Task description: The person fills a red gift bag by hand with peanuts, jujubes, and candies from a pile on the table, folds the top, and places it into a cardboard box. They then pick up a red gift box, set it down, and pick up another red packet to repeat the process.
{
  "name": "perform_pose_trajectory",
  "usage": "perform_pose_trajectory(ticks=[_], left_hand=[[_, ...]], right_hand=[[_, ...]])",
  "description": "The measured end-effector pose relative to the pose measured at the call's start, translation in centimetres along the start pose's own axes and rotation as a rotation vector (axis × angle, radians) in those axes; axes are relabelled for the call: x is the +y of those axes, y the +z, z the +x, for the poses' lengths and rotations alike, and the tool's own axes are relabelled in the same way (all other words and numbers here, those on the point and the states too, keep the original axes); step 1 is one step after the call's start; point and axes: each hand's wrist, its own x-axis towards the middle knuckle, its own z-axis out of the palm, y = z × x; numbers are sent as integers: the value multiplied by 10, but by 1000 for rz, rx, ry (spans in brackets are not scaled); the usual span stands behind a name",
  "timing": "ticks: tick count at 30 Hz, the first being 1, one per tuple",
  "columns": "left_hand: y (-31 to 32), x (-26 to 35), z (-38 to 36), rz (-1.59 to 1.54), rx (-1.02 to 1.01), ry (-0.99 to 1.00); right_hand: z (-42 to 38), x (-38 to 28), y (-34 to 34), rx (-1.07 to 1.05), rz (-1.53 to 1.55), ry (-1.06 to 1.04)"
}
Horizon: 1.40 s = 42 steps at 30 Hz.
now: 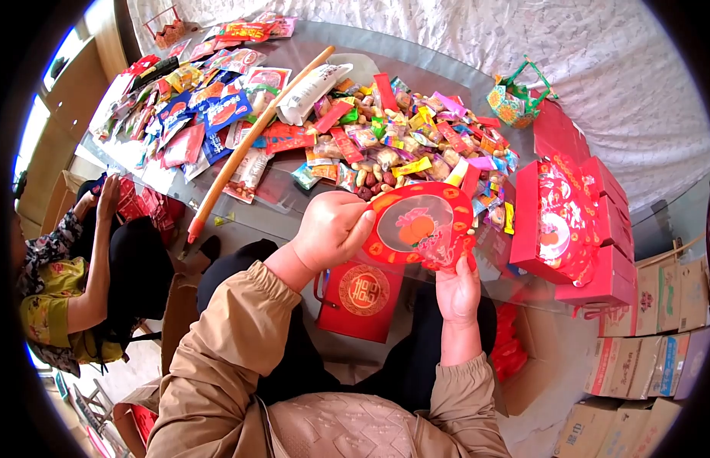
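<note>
Between my hands is a red plastic candy bag (422, 224) with a clear oval window and an orange fruit print. My left hand (332, 233) grips its left edge, thumb on the near side. The fingers of my right hand (457, 294) pinch its lower right corner. Just beyond the bag lies a heap of wrapped sweets, peanuts and dates (393, 145). Below the bag, at my lap, a red gift box (361, 301) with a gold round emblem shows partly behind my left hand.
A wooden stick (256, 130) divides the sweets from snack packets (195, 114) on the glass table. Red boxes (534, 229) with filled bags stand right, near a green basket (514, 103). Cartons (645, 366) are stacked at right. Another person (80, 305) sits at left.
</note>
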Motion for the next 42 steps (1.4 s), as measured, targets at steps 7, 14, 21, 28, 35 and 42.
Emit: perform_pose_trajectory(ticks=[7,14,21,28,35,42], left_hand=[[-2,-2,0,-15,17,-12],[-8,2,6,-4,0,-20],[-11,-1,4,-67,-34,-61],[-13,-5,3,-37,-101,-56],[-8,-8,-4,-768,-495,-703],[28,10,-24,-541,-1203,-427]], right_hand=[[-2,4,-12,4,-109,28],[-3,7,-18,-4,-179,53],[-2,2,-16,-4,-252,115],[-2,0,-4,12,-354,128],[-11,-17,12,-291,-597,187],[-11,-9,25,-728,-875,153]])
